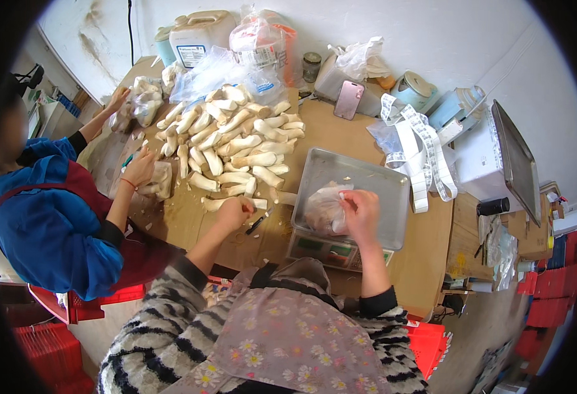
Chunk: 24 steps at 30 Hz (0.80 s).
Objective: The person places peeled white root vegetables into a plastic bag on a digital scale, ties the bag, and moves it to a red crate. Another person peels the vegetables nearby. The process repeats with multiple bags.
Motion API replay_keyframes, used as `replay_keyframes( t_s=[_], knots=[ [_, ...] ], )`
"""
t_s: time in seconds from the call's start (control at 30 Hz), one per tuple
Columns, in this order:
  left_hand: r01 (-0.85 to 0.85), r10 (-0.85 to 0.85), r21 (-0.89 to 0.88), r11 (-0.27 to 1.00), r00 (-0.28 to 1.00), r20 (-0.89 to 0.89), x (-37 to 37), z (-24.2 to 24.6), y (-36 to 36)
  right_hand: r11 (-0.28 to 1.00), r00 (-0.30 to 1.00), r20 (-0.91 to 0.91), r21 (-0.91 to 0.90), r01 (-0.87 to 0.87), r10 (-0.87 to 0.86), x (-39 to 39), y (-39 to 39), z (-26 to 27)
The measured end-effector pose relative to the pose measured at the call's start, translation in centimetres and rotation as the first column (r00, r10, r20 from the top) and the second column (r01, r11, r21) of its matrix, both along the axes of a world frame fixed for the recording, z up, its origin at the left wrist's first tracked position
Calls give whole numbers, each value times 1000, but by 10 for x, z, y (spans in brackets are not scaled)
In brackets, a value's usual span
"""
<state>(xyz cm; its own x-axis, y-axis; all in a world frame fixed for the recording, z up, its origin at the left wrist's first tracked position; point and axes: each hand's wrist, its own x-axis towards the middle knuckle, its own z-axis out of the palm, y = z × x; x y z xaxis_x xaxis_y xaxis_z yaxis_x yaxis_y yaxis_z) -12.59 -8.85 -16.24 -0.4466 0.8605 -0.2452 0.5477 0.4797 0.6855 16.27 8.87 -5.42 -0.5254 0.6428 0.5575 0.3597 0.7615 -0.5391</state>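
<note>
My right hand (362, 209) is over the steel tray (387, 189) of a digital scale (340, 252). A small white piece (341, 195) shows between its thumb and fingers. Under that hand, a clear plastic bag (320, 209) with pale contents rests on the tray. My left hand (235, 213) has curled fingers at the near edge of a heap of king oyster mushrooms (239, 143); whether it grips anything is hidden. Just right of it, a small dark-handled knife (259, 221) lies on the cardboard-covered table (338, 130).
At left, a co-worker in a blue jacket (62, 221) handles bagged mushrooms (158, 180). Behind the heap are plastic bags (204, 74) and a jerrycan (202, 32). A phone (349, 100) leans at the back. Label strips (416, 147) and a white box (480, 143) stand right of the scale.
</note>
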Motion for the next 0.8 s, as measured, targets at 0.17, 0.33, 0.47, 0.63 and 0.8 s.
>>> replay_keyframes(
  t_s=[0.17, 0.33, 0.47, 0.63, 0.8],
  knots=[
    [-65, 20, -231, 971, 982, -189, 6, -24, -43, 1000, 1000, 16, 1, -7, 7, 3, 1, 5],
    [-117, 63, -212, 970, 968, -245, 34, -31, -68, 1000, 999, 52, -29, -2, 4, 0, 4, 4],
    [-79, 36, -89, 993, 914, -404, 41, -45, -77, 998, 997, 74, -55, -6, 10, 4, 3, 1],
    [-203, 275, 389, 899, 951, -141, 57, 16, -8, 873, 998, -59, -488, -2, -31, 2, -2, 6],
    [33, 78, 826, 563, 993, -93, 99, 87, 94, 945, 990, 103, -321, -55, 92, 7, 14, -4]
  ],
)
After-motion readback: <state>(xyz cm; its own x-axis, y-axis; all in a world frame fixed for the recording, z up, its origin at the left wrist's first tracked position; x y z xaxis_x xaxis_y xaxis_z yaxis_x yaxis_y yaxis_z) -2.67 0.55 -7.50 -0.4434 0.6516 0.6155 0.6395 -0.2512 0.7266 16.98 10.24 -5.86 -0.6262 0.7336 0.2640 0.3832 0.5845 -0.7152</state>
